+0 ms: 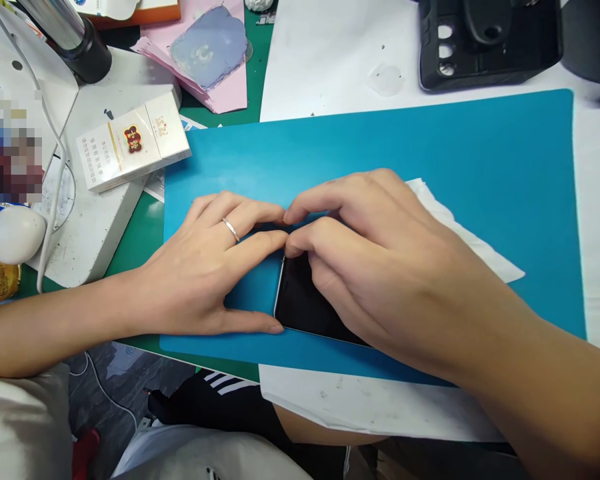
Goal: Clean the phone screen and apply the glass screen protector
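A smartphone [325,313] with a dark screen lies flat on a blue mat [220,157], partly covered by my right hand. My left hand [205,270], with a ring on one finger, braces the phone's left end: the thumb touches the near corner and the forefinger reaches the far corner. Over the phone, my right hand [380,257] has its fingers bent and pressed together, their tips meeting my left fingertips at the far left corner. Whether anything small is between those right fingertips is hidden. A white wipe or tissue [473,243] lies partly behind my right hand.
A cigarette pack [134,142] rests on a white device base [105,233] at the left, near a white cable [55,200]. Pink sheets [230,93] lie at the back. A black holder [490,60] stands at the back right. Table's near edge borders my lap.
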Motion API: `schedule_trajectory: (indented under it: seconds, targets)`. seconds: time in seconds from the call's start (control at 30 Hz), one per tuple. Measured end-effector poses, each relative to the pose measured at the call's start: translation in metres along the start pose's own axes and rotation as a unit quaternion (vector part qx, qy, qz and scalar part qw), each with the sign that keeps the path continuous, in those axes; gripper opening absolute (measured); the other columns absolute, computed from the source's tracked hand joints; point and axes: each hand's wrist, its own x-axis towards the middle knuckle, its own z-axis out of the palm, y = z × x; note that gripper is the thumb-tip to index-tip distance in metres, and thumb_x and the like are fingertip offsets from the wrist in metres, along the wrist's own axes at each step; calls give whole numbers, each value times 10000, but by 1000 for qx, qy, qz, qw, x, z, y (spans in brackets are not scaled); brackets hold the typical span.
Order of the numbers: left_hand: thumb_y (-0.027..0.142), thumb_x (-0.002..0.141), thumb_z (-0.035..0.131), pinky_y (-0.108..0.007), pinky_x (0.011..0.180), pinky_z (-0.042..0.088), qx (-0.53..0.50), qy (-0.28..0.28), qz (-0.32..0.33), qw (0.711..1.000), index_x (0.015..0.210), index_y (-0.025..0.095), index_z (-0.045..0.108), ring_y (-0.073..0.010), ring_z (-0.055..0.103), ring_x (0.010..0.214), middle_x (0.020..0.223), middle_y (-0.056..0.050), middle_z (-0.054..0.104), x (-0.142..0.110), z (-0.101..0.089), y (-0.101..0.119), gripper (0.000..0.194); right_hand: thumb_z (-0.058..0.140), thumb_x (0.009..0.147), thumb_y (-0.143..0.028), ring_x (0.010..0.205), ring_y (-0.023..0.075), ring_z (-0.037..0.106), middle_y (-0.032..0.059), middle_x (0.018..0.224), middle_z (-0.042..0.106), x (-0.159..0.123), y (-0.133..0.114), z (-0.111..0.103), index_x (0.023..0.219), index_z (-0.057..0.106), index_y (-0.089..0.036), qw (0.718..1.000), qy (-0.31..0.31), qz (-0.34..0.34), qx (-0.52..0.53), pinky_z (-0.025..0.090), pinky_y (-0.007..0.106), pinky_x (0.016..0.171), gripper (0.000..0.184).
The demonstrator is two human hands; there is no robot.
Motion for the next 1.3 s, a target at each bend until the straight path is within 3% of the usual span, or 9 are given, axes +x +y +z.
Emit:
schedule_trajectory:
  seconds: [0.43, 1.1, 1.3]
  targets:
    - [624, 865, 768, -557, 1082, 379, 0, -8, -8, 1000, 1351, 216, 601, -377, 536, 1277, 1463, -168, 571, 0, -1, 2, 656, 482, 934, -3, 929, 264, 606, 161, 1065, 702, 1, 4, -3, 851, 618, -174, 1000, -1, -26, 7, 512, 401, 758, 234]
    - [680, 896, 700, -540, 1067, 399, 19, 0, 1, 1000, 1365, 219, 585, -368, 540, 1286, 1477, -160, 569, 0, -1, 0, 668, 485, 963, -60, 1010, 267, 635, 121, 1117, 694, 0, 4, -5, 853, 620, -218, 1000, -15, 1, 17, 535, 434, 838, 235]
    - [693, 921, 667, -518, 1027, 416, 27, 11, 9, 1000, 1357, 195, 582, -358, 548, 1262, 1454, -175, 585, -1, 1, -1, 668, 499, 955, -51, 1020, 271, 642, 119, 1125, 713, 0, 5, -10, 900, 659, -203, 1000, -14, -25, 9, 549, 436, 815, 227]
